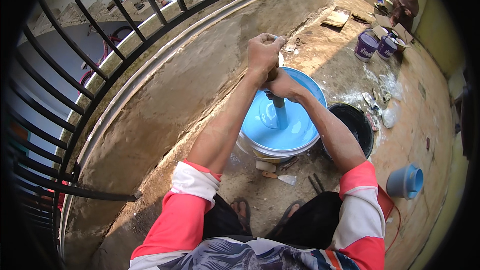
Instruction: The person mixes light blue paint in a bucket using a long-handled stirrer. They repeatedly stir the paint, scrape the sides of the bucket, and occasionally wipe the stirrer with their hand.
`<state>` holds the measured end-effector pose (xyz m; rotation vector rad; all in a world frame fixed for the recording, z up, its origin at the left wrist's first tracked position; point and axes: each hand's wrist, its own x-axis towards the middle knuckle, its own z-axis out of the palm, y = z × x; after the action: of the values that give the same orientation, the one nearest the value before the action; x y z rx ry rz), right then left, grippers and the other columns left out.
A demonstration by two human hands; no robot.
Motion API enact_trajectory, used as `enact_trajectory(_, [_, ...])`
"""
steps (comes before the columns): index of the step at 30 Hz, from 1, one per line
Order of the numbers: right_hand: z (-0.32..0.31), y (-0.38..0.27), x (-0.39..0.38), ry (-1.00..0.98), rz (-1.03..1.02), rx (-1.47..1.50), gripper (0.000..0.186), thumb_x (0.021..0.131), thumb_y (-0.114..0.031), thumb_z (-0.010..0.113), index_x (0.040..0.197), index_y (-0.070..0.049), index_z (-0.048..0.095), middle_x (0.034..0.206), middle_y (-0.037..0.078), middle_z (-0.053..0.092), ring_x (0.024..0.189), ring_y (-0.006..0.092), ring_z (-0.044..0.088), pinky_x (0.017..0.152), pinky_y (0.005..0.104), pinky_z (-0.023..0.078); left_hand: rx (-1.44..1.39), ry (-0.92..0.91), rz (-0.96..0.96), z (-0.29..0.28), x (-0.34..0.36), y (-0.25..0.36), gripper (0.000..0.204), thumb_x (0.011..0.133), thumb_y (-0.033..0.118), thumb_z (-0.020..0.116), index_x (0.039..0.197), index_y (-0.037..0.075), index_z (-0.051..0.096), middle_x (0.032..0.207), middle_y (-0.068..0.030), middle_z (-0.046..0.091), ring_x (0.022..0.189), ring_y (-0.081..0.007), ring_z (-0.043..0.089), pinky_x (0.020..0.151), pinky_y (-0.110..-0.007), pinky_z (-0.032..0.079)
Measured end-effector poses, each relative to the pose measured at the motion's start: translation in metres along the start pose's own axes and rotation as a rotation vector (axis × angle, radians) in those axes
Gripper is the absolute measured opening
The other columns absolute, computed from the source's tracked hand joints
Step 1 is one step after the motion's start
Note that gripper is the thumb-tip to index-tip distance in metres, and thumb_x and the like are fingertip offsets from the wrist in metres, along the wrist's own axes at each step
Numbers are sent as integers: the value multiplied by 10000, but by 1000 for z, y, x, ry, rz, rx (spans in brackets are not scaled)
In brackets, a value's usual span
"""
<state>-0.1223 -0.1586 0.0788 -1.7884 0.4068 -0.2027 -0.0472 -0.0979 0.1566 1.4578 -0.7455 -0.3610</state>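
Left hand (264, 55): fingers curled closed around the upper part of the stick.
Right hand (285, 86): wrapped around the stick just below, toward five o'clock from the left.
Stick (281, 112): tilted, lower end in the blue paint (260, 129).
White bucket (281, 153): around the paint, below both hands; centre for the clock.
Black bucket (369, 137): three o'clock, just beside.
Scraper (287, 180): six o'clock, on the ground.
Blue container (398, 184): four o'clock.
Purple pails (366, 45): two o'clock, well apart.
Wall (200, 75): ten o'clock.

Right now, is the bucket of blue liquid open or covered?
Open: no lid sits on the bucket; the blue liquid's surface shows, and a stick dips into it.
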Motion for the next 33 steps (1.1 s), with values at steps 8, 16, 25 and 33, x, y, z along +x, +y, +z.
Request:
enact_trajectory(8, [19, 12, 15, 284, -280, -124, 108, 881, -62, 561, 902, 31, 611, 713, 96, 634, 654, 210, 622, 571, 367, 481, 167, -69, 364, -1, 4, -15, 250, 891, 189, 767, 1003, -23, 695, 544, -1, 584, 441, -62, 475, 425, -254, 351])
enact_trajectory(16, [-6, 17, 5, 50, -60, -220, 234, 855, -99, 691, 1018, 56, 626, 832, 158, 687, 786, 271, 675, 702, 399, 529, -106, -14, -7, -2, -3, -19, 227, 873, 193, 776, 924, -19, 712, 590, -34, 623, 487, -75, 539, 470, -275, 416])
enact_trajectory(25, [8, 60, 33, 241, -462, -183, 383, 921, -111, 636, 1261, 9, 508, 1180, 184, 617, 1136, 269, 597, 912, 396, 499, 162, -59, 327, 6, -14, -39, 257, 829, 256, 806, 919, 24, 743, 539, -25, 573, 506, -57, 502, 489, -275, 378])
enact_trajectory(33, [37, 28, 7, -73, 0, 70, 148, 894, -88, 652, 977, 26, 605, 768, 89, 638, 663, 212, 630, 623, 389, 523, 326, -13, 160, -16, 3, -63, 362, 795, 357, 816, 880, 12, 745, 566, -78, 619, 552, -159, 594, 595, -375, 493])
